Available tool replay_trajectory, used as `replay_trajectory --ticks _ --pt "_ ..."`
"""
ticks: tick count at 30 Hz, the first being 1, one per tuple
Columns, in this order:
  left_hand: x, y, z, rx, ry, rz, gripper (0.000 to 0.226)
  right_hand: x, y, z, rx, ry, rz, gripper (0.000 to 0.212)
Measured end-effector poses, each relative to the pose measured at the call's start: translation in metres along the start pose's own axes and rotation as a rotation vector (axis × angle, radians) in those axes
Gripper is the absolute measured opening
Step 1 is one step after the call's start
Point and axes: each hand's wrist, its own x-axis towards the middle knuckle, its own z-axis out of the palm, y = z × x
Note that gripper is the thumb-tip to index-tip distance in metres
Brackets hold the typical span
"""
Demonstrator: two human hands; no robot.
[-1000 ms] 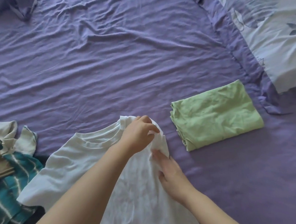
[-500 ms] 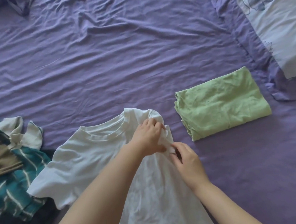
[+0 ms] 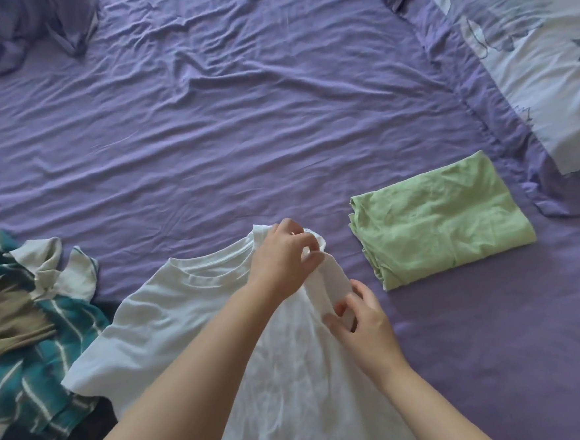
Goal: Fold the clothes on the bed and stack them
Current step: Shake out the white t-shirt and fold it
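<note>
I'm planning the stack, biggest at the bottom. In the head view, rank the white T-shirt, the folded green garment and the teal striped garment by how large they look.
1. White cotton T-shirt, spread flat, though nearest the camera.
2. and 3. Unsure: folded light-green garment and crumpled teal white-striped garment look alike; the teal one is cut off at the frame edge.

Bed sheet: purple, wrinkling across the whole frame.
Pillow: pale floral print with a purple frill, lying at 2 o'clock.
Bunched purple fabric: sitting crumpled at 10 o'clock, partly cropped.
</note>
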Motion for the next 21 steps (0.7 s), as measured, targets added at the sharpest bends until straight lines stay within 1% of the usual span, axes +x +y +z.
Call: replay_trajectory --ticks 2,4,6,10,13,14,15,18,21 --pt "0.006 0.007 -0.007 -0.170 0.061 -0.033 0.009 -0.002 -0.003 -0.002 0.051 0.016 0.011 0.025" --pt "0.013 0.020 -0.017 -0.274 0.023 -0.076 0.007 -0.004 -0.007 -0.006 0.126 0.094 -0.003 0.024" --pt "0.020 0.033 -0.024 -0.313 -0.028 -0.106 0.006 -0.007 -0.010 -0.015 0.142 0.164 -0.019 0.022" --pt "0.033 0.058 -0.026 -0.478 -0.171 -0.209 0.005 -0.010 -0.004 -0.030 0.045 0.243 -0.115 0.032" --pt "0.041 0.070 -0.016 -0.612 -0.260 -0.311 0.011 -0.008 0.008 -0.039 -0.074 0.278 -0.232 0.017" --pt "0.044 0.072 -0.011 -0.635 -0.259 -0.336 0.012 -0.007 0.013 -0.043 -0.103 0.291 -0.253 0.017" --pt "0.046 0.074 -0.005 -0.656 -0.246 -0.357 0.013 -0.006 0.017 -0.047 -0.109 0.301 -0.237 0.019" --pt "0.048 0.077 0.010 -0.777 -0.205 -0.408 0.011 -0.002 0.028 -0.055 -0.038 0.309 -0.110 0.018" --pt "0.046 0.081 0.019 -0.881 -0.211 -0.418 0.034 0.002 0.036 -0.055 -0.063 0.258 -0.010 0.026"
